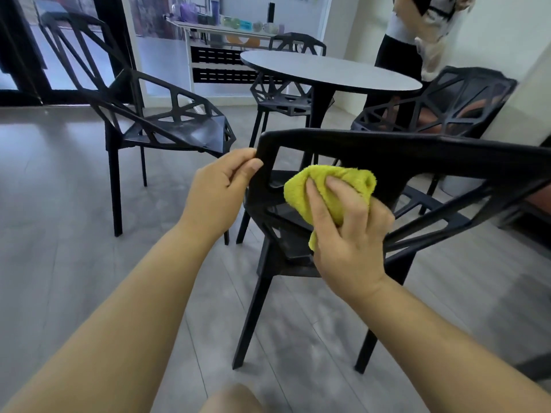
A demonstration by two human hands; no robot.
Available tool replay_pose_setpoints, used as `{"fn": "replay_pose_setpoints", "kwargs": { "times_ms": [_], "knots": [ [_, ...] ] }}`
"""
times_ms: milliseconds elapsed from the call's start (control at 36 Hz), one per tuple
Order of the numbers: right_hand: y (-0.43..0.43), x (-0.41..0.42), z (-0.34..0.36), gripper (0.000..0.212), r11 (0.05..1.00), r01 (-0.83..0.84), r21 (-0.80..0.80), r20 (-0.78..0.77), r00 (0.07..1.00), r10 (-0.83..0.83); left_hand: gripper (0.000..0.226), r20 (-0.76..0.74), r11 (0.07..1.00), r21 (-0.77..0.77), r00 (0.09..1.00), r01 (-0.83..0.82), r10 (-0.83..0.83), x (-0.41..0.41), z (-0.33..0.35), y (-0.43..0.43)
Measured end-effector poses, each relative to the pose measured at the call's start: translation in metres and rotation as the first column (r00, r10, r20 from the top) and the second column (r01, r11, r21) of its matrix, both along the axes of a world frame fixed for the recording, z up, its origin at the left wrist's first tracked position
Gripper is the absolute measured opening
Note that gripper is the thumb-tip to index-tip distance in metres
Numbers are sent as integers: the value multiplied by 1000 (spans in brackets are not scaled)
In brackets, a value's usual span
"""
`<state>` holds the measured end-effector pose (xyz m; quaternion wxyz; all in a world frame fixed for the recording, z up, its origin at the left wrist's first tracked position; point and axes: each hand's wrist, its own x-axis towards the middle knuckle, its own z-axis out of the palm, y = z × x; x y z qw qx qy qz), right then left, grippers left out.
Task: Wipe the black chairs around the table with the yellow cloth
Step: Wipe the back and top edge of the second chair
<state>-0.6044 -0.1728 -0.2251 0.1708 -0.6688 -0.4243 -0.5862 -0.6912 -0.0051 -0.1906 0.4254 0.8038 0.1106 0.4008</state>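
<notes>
Right hand point(348, 234) grips our yellow cloth point(331, 192), pressing it on near black chair point(402, 150). Left hand point(220, 189) pinches chair's left corner.

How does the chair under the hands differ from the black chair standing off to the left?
The near chair is seen from behind its backrest; the left chair shows its side, seat visible. The left hand grips the near chair and the right hand holds the yellow cloth against it; nobody touches the left chair. Both are black, same cut-out frame.
</notes>
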Motion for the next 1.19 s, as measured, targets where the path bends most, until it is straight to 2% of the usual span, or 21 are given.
{"fn": "replay_pose_setpoints", "kwargs": {
  "times_ms": [139, 528, 722, 833, 944, 1056, 1194],
  "knots": [
    [-21, 0, 15, 37, 997, 12, 80, -1, 1000, -12, 23, -35, 1000, 15, 999, -28, 28, 2, -6, -10],
    [-47, -7, 29, 48, 995, -37, 87, -67, 997, 43, 28, -23, 999, -24, 999, -25, 25, 1, -14, -28],
    [-46, 6, 16, 52, 999, -25, 23, -32, 999, 25, 36, -39, 998, -53, 999, -18, 15, 1, -20, -28],
    [-38, 15, 2, 47, 998, -34, -46, 10, 999, 35, 42, -55, 1000, -21, 998, -20, 19, -3, -18, -23],
    [-27, 21, -12, 50, 994, 4, -108, 36, 999, 0, 46, -79, 1000, 16, 996, -27, 28, -5, -15, -19],
    [-19, 20, -19, 47, 992, 32, -122, 28, 999, -29, 47, -86, 1000, 27, 996, -15, 17, -5, -16, -15],
    [-5, 15, -28, 42, 955, -37, -293, 3, 999, 40, 45, -74, 999, 46, 997, -7, 11, -5, -16, -10]
  ]
}}
